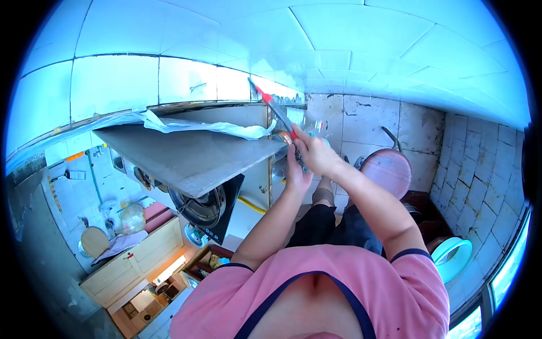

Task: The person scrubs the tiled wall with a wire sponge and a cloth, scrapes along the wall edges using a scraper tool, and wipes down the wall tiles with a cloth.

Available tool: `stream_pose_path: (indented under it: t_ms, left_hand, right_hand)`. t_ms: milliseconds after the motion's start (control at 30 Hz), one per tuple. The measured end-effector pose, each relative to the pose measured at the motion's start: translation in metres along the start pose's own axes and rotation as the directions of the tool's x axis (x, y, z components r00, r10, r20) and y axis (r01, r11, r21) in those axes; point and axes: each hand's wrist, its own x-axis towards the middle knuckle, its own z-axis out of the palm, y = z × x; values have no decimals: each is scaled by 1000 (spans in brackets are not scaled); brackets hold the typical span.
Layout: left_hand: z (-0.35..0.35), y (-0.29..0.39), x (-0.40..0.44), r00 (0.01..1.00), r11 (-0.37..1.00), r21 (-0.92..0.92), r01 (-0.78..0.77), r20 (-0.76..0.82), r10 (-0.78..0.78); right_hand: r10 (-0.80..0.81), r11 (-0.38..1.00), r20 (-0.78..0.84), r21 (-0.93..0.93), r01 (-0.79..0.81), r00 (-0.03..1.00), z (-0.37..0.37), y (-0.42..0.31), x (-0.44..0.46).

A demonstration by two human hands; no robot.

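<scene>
My right hand (pixel 319 153) is closed around the lower end of a long-handled scraper-like tool (pixel 275 110) with a red and dark grey handle. Its thin dark tip points up and left, against or very near the white wall tiles. Just below, my left hand (pixel 297 174) has its fingers bent upward close to the handle's end. A dark, speckled bit shows beside its palm, too small to name. My right hand partly hides the left fingers. To the left of both hands is a grey range hood panel (pixel 197 155), with a loose plastic sheet (pixel 209 125) along its top edge.
Under the panel sits a black gas stove (pixel 223 206). Clear bottles (pixel 307 121) stand behind my hands. A round pinkish board or lid (pixel 387 174) lies to the right, near a turquoise basin (pixel 453 259). Tiled walls enclose the right side; wooden cabinets (pixel 135 263) are at lower left.
</scene>
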Motion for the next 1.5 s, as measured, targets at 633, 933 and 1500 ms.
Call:
stream_pose_path:
  t_ms: [633, 933, 1500]
  left_hand:
    - [23, 15, -7, 986, 997, 74, 6, -166, 7]
    - [-5, -6, 7, 993, 997, 78, 11, 120, -21]
    - [-9, 4, -13, 995, 993, 116, 30, 88, -41]
  right_hand:
    - [93, 994, 79, 45, -97, 993, 1, -7, 3]
    - [-88, 994, -118, -76, 80, 989, 22, 29, -30]
    - [163, 945, 174, 254, -205, 971, -5, -8, -15]
